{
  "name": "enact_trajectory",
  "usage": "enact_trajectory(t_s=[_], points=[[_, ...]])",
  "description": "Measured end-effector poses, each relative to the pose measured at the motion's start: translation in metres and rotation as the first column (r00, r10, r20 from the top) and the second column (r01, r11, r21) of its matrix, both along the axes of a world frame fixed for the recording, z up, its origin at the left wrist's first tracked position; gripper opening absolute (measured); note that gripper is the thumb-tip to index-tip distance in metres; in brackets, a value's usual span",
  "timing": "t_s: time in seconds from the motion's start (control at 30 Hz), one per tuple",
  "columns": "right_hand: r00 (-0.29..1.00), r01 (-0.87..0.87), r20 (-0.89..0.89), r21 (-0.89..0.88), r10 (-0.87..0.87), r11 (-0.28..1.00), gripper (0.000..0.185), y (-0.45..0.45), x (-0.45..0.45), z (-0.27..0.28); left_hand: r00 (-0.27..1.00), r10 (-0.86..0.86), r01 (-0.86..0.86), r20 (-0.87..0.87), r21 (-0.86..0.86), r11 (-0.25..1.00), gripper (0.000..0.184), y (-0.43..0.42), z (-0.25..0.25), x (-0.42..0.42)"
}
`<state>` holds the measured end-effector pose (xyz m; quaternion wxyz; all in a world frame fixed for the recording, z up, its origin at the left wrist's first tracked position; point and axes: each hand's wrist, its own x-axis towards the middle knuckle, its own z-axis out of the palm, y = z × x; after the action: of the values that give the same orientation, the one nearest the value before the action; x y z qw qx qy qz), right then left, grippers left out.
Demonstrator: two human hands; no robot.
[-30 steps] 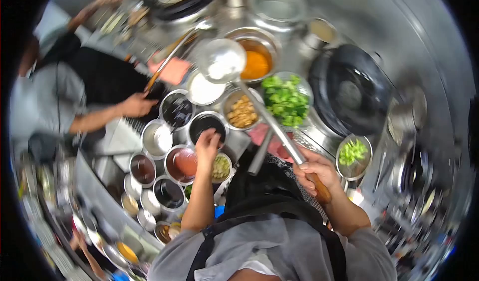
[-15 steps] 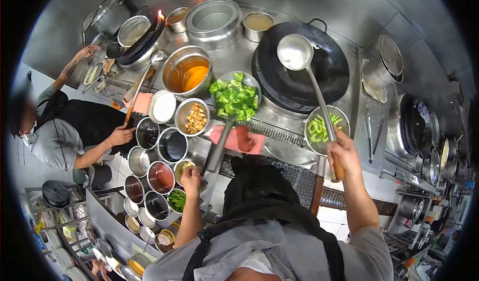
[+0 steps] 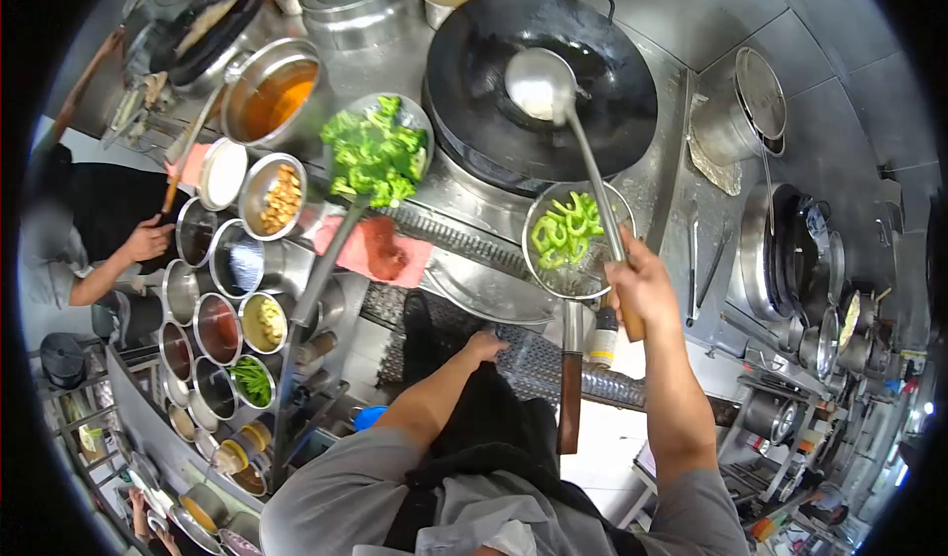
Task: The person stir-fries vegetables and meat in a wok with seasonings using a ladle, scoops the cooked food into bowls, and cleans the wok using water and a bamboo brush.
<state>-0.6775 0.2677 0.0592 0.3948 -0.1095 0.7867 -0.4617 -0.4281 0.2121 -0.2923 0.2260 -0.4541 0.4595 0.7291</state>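
Observation:
My right hand (image 3: 642,284) is wrapped round the wooden handle of a long steel ladle (image 3: 592,161). The ladle's bowl hangs over the black wok (image 3: 464,72), with something whitish in it. Beneath the handle, a strainer (image 3: 530,260) holds sliced green peppers (image 3: 568,228). Low in front of the dark apron is my left hand (image 3: 484,347), its fingers curled; whatever they hold is hidden. Left of the wok, bright broccoli (image 3: 380,151) lies in a long-handled perforated scoop (image 3: 326,250). A steel pot of chopped garlic (image 3: 267,322) stands among the seasoning pots.
A co-worker's hand (image 3: 148,240) grips a wooden handle at the left. Nearby stand a pot of orange liquid (image 3: 232,112), a bowl of browned pieces (image 3: 274,200) and a pink cloth (image 3: 380,250). Tongs (image 3: 693,270) lie on the right-hand counter, beside a lidded pot (image 3: 726,126).
My left hand has left the garlic pot and come across in front of the apron. The ladle's bowl has dropped lower over the wok. The whole view has shifted.

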Motion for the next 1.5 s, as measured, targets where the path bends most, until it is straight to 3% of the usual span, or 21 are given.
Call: enact_trajectory(t_s=[0.1, 0.13, 0.27, 0.3, 0.37, 0.43, 0.57, 0.63, 0.67, 0.73, 0.83, 0.87, 0.9, 0.97, 1.03, 1.1, 1.17, 1.23, 1.3, 1.43, 1.5], points=[[0.976, -0.062, -0.207, 0.044, 0.070, 0.997, 0.060, -0.009, -0.029, -0.021, 0.945, 0.323, -0.287, -0.050, 0.350, 0.892, 0.037, 0.053, -0.066, -0.041], [0.750, -0.136, -0.588, 0.313, 0.304, 0.940, 0.059, -0.011, -0.034, -0.032, 0.862, 0.505, -0.409, -0.042, 0.528, 0.744, 0.034, 0.074, -0.090, -0.052], [0.651, -0.061, -0.656, 0.456, 0.382, 0.888, 0.060, -0.002, -0.005, -0.030, 0.626, 0.777, -0.499, -0.072, 0.729, 0.469, 0.030, 0.110, -0.102, -0.075], [0.648, -0.066, -0.658, 0.454, 0.384, 0.889, 0.060, 0.002, 0.001, -0.021, 0.621, 0.780, -0.500, -0.074, 0.729, 0.468, 0.030, 0.102, -0.089, -0.076], [0.991, -0.006, -0.133, 0.101, 0.019, 0.995, 0.061, 0.013, 0.005, -0.003, 0.666, 0.746, -0.484, -0.018, 0.751, 0.450, 0.020, 0.093, -0.068, -0.075], [0.998, -0.014, -0.062, 0.040, 0.016, 0.999, 0.062, 0.014, -0.015, -0.009, 0.776, 0.628, -0.379, -0.058, 0.753, 0.538, 0.028, 0.073, -0.035, -0.051], [0.634, -0.186, -0.674, 0.344, 0.380, 0.920, 0.064, 0.004, -0.027, -0.042, 0.969, 0.248, -0.242, 0.013, 0.270, 0.932, 0.075, -0.017, -0.004, 0.054], [0.360, -0.089, -0.825, 0.434, 0.435, 0.897, 0.065, 0.006, -0.009, -0.055, 0.850, 0.523, -0.492, -0.065, 0.259, 0.831, 0.048, -0.084, -0.002, 0.145], [0.363, -0.111, -0.833, 0.406, 0.417, 0.907, 0.065, 0.006, 0.002, -0.047, 0.775, 0.600, -0.543, -0.196, 0.279, 0.792, 0.055, -0.124, 0.019, 0.184], [0.992, 0.040, -0.121, 0.031, -0.036, 0.999, 0.065, 0.004, 0.016, -0.023, 0.442, 0.889, -0.788, -0.123, 0.420, 0.450, 0.066, -0.199, 0.121, 0.211], [0.992, 0.073, 0.112, -0.134, -0.058, 0.988, 0.070, -0.012, -0.008, -0.018, 0.472, 0.822, -0.619, -0.320, 0.543, 0.567, 0.064, -0.275, 0.221, 0.206], [0.992, 0.098, 0.100, -0.151, -0.083, 0.984, 0.070, -0.022, -0.011, -0.026, 0.599, 0.696, -0.490, -0.396, 0.506, 0.710, 0.060, -0.296, 0.228, 0.197], [0.951, -0.027, -0.304, 0.107, 0.058, 0.994, 0.070, -0.033, -0.012, -0.040, 0.704, 0.541, -0.337, -0.461, 0.453, 0.825, 0.056, -0.317, 0.232, 0.191], [0.708, 0.070, -0.632, 0.506, 0.314, 0.860, 0.068, -0.048, 0.012, -0.039, 0.859, 0.447, -0.306, -0.250, 0.448, 0.840, 0.048, -0.334, 0.227, 0.171], [0.590, 0.047, -0.754, 0.390, 0.289, 0.920, 0.070, -0.039, 0.036, -0.050, 0.921, 0.268, -0.166, -0.283, 0.339, 0.926, 0.041, -0.336, 0.234, 0.153], [0.678, -0.024, -0.719, 0.185, 0.152, 0.982, 0.072, -0.033, 0.038, -0.044, 0.896, 0.342, -0.258, -0.283, 0.293, 0.920, 0.034, -0.332, 0.235, 0.141], [0.993, 0.108, 0.038, 0.047, -0.110, 0.993, 0.071, -0.041, 0.033, -0.007, 0.823, 0.447, -0.301, -0.350, 0.399, 0.866, 0.042, -0.331, 0.222, 0.140], [1.000, 0.027, 0.012, 0.103, -0.028, 0.994, 0.069, -0.046, 0.020, -0.012, 0.793, 0.515, -0.373, -0.325, 0.408, 0.833, 0.044, -0.313, 0.241, 0.139], [0.616, 0.020, -0.691, 0.493, 0.378, 0.870, 0.070, -0.058, 0.021, -0.028, 0.832, 0.444, -0.396, -0.334, 0.203, 0.895, 0.032, -0.298, 0.272, 0.135], [0.648, -0.012, -0.715, 0.337, 0.264, 0.941, 0.065, -0.034, 0.048, -0.030, 0.862, 0.397, -0.376, -0.316, 0.128, 0.918, 0.026, -0.281, 0.292, 0.139], [0.860, -0.041, -0.497, 0.166, 0.119, 0.985, 0.064, -0.026, 0.035, -0.037, 0.849, 0.412, -0.393, -0.331, 0.124, 0.911, 0.026, -0.272, 0.308, 0.136]])
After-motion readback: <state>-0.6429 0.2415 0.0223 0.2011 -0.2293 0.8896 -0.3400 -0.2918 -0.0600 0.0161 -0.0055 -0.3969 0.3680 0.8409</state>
